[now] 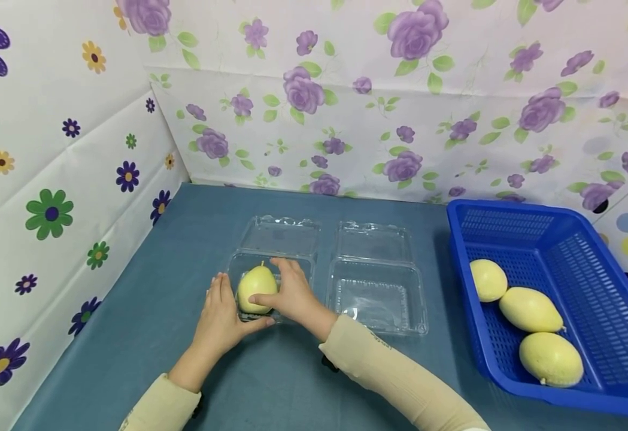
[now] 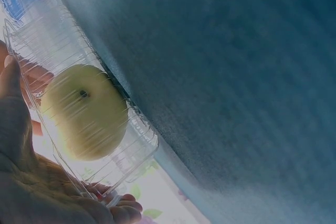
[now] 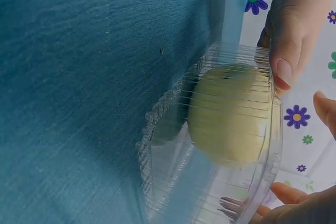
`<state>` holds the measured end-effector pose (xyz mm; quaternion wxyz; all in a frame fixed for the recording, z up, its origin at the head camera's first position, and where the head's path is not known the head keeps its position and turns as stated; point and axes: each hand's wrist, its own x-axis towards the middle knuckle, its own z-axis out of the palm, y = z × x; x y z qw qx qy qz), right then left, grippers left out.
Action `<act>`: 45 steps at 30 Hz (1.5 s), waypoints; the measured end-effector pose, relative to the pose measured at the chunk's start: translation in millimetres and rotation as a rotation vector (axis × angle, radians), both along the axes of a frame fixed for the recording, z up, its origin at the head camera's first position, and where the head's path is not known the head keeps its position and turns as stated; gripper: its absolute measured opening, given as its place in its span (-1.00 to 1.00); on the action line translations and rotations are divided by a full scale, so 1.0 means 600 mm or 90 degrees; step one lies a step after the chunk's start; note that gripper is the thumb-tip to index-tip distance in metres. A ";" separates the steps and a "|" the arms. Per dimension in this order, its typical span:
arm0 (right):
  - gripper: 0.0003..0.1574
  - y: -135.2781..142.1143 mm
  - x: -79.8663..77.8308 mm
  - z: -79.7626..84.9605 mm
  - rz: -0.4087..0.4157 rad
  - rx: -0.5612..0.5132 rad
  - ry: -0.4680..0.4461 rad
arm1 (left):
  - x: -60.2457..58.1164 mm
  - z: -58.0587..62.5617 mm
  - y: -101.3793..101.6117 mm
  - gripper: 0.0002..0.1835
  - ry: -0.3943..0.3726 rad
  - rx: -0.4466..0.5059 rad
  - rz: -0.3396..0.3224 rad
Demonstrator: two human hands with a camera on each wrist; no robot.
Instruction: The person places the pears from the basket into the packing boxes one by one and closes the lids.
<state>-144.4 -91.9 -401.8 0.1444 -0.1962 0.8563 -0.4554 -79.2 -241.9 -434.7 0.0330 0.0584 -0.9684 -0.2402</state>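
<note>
A yellow pear (image 1: 257, 288) with a short stem stands in the base of the left clear plastic clamshell box (image 1: 300, 263), whose lid lies folded back. My left hand (image 1: 219, 320) rests at the box's near left corner, fingers straight along the left side and thumb along the front edge. Over the pear's right side reaches my right hand (image 1: 294, 296), thumb in front and fingers beyond. In the right wrist view that thumb stands apart from the pear (image 3: 226, 119), and the fingertips are partly seen through the box wall. The left wrist view shows the pear (image 2: 86, 114) through the plastic.
Another clear clamshell box (image 1: 378, 299), lid folded back, lies to the right. A blue plastic basket (image 1: 588, 233) at far right holds three yellow pears (image 1: 531, 309). Blue-green cloth (image 1: 146, 335) covers the table; flowered sheets (image 1: 346, 120) hang behind and at left.
</note>
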 end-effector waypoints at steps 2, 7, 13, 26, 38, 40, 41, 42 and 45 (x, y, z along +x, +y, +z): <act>0.01 0.003 0.002 0.001 0.002 0.004 0.007 | 0.001 -0.001 0.000 0.37 -0.003 -0.002 0.001; -0.06 0.009 0.004 0.006 0.001 0.002 0.031 | 0.002 -0.002 0.000 0.38 -0.003 -0.006 0.003; -0.14 0.016 0.004 0.010 0.008 0.022 0.056 | 0.000 -0.001 0.001 0.38 0.000 -0.007 0.001; -0.24 0.029 0.013 0.026 0.027 0.078 0.087 | -0.002 -0.002 0.003 0.38 -0.009 -0.004 0.003; -0.38 0.041 0.014 0.036 0.039 0.071 0.117 | 0.000 0.000 0.003 0.37 -0.007 0.000 0.004; -0.38 0.043 0.015 0.038 0.042 0.082 0.123 | 0.000 -0.001 0.003 0.37 -0.007 -0.001 0.004; -0.39 0.044 0.015 0.039 0.045 0.088 0.124 | 0.000 -0.001 0.003 0.37 -0.006 -0.001 0.003; -0.39 0.046 0.015 0.041 0.047 0.091 0.123 | 0.000 -0.001 0.003 0.37 -0.006 -0.002 0.003; -0.42 0.050 0.015 0.044 0.057 0.095 0.126 | 0.000 -0.001 0.002 0.37 -0.003 -0.001 0.001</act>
